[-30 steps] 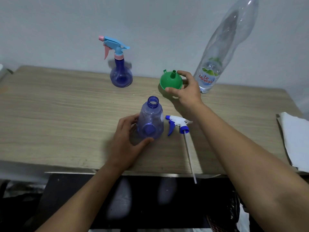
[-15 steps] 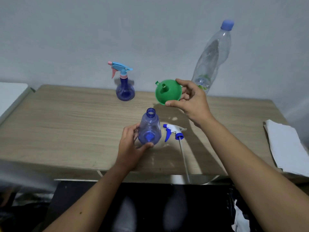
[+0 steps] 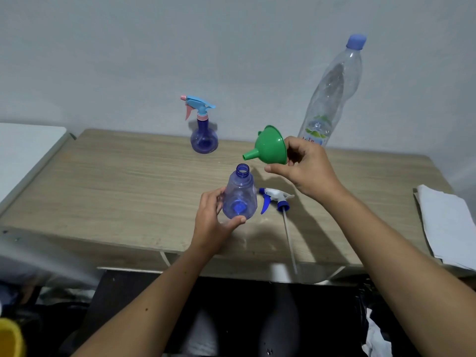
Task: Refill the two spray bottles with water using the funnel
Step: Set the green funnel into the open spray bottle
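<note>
Below the right hand's [image 3: 306, 168] grip on the green funnel [image 3: 273, 146], the open purple spray bottle [image 3: 240, 195] stands on the table [image 3: 116, 191], steadied by the left hand [image 3: 213, 222] wrapped around its base, likely so the neck stays put. Half a second ago the funnel's mouth faced the camera; now its spout tilts toward the neck, not yet in. Its removed trigger head [image 3: 274, 199] lies right of that grip.

funnel [image 3: 272, 146] green | open bottle [image 3: 239, 195] translucent blue-violet | loose sprayer [image 3: 275, 199] white and blue | far sprayer bottle [image 3: 203, 136] violet, light-blue and pink top | surface [image 3: 123, 191] pale woodgrain
</note>
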Demonstrator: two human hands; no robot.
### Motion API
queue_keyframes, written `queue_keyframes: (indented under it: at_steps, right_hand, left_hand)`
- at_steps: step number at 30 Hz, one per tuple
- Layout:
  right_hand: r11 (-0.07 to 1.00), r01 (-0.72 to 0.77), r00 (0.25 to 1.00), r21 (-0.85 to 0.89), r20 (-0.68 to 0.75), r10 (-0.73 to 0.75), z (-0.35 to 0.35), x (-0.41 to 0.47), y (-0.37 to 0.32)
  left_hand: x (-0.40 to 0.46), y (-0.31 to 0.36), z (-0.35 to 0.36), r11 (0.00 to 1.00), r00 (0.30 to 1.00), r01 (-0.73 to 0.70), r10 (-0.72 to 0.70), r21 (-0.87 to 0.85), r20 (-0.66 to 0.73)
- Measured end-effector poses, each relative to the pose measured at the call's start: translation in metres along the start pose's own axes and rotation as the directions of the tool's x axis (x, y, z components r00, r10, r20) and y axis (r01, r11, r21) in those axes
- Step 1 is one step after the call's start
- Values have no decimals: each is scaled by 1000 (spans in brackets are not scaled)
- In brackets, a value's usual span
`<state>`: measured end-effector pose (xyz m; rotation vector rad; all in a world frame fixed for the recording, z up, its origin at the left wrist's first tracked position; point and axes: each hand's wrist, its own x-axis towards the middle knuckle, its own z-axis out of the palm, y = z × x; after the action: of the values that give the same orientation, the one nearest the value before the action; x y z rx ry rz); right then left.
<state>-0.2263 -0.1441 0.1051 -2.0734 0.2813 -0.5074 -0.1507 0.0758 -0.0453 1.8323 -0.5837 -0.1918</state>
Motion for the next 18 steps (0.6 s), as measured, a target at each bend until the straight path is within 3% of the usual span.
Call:
queue_keyframes:
  at_steps: [18]
  right_hand:
    - [958,182,983,-223,20,-182,2,-4,-18]
  left_hand:
    - [-2,4,0,1000,1000,-17,17,2,-2]
